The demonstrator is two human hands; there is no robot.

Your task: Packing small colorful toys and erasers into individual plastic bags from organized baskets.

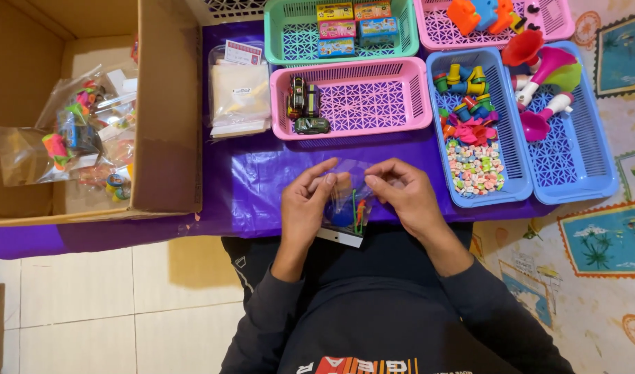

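A bare strip of purple table cover (255,183) lay open between the cardboard box (168,104) on the left and the blue basket (508,187) on the right. Ahead, the pink basket (355,128) of toy cars (305,107) and a stack of clear bags (239,93) closed the way. The pink and blue baskets appeared to touch, leaving no lane.

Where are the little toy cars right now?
In the head view, the toy cars sit at the left end of the pink basket, just beyond the purple table cover, between the stack of clear bags and the blue basket.
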